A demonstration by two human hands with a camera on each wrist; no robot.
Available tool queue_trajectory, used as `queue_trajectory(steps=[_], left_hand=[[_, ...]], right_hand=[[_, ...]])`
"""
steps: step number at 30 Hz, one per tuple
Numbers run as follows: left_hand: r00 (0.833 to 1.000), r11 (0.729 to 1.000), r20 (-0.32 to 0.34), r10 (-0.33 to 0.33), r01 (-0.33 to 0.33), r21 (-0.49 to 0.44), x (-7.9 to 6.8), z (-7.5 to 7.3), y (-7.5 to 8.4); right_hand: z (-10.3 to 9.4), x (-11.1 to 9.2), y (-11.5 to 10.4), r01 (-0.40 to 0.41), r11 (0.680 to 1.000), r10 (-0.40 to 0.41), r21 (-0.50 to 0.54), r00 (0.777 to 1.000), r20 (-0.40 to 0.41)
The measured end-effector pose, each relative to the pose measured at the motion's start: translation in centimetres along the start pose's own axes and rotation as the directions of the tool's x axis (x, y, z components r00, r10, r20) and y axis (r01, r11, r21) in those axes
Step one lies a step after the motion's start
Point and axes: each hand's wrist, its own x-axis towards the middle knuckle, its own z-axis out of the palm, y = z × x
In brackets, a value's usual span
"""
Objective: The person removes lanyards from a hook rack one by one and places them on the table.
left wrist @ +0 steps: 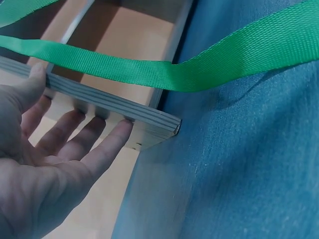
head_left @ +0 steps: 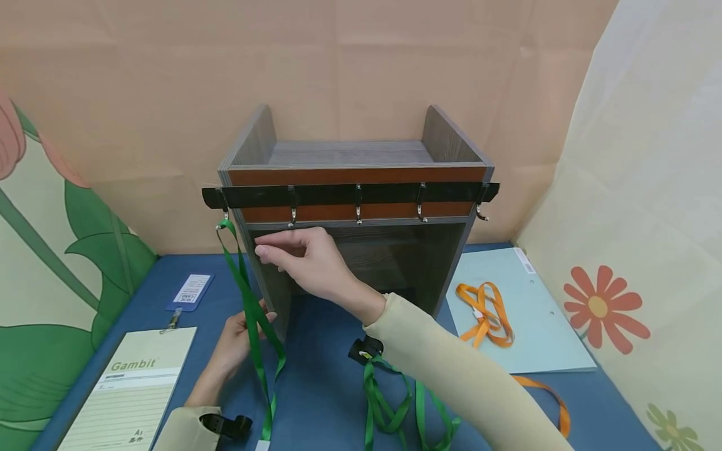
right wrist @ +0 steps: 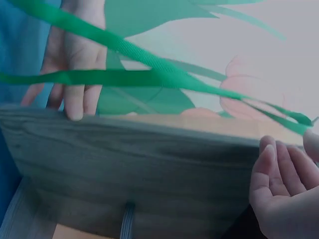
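A green lanyard hangs by its loop from the leftmost hook of a black hook rail across the front of a grey wooden shelf. My right hand is just right of the lanyard's top, below the rail, fingers loosely bent, thumb and fingertips apart with nothing between them. Lower down, my left hand holds the shelf's left side panel by its front edge, fingertips against the outer face and thumb at the edge. The lanyard's strands cross in front of that hand; its lower end leaves the head view.
On the left lie a notepad on a clipboard and a blue badge holder. More green lanyards lie at the front, partly behind my right sleeve. An orange lanyard rests on a pale blue folder at right.
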Motion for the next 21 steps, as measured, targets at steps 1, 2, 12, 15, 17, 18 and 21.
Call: queue_trajectory(steps=[1,2,12,15,17,18,21], left_hand=[[1.000,1.000,0.001,0.000,0.000,0.001,0.0,0.0,0.0],[1.000,1.000,0.001,-0.002,0.002,-0.001,0.0,0.0,0.0],[1.000,1.000,-0.005,-0.020,0.020,-0.005,0.0,0.0,-0.1],[1.000,1.000,-0.005,-0.019,0.019,-0.005,0.0,0.0,-0.1],[1.000,1.000,-0.009,-0.017,0.017,-0.003,0.0,0.1,0.1],[1.000,1.000,-0.010,-0.015,0.015,-0.002,0.0,0.1,0.1],[1.000,1.000,-0.012,-0.017,0.017,0.006,-0.1,0.1,0.2]], right_hand=[[0.3,0.2,-0.2,-0.008,1.000,0.008,0.008,1.000,-0.006],[0.6,0.4,-0.4,-0.020,1.000,0.020,0.022,1.000,-0.010],[1.8,1.5,-0.8,-0.119,0.986,0.119,0.118,0.993,0.010],[2.0,1.6,-0.8,-0.135,0.980,0.134,0.146,0.991,0.019],[2.0,1.7,-0.9,-0.143,0.976,0.142,0.164,0.990,0.018],[2.0,1.7,-1.0,-0.146,0.974,0.146,0.170,0.989,0.016],[2.1,1.7,-1.0,-0.151,0.974,0.152,0.170,0.988,0.002]])
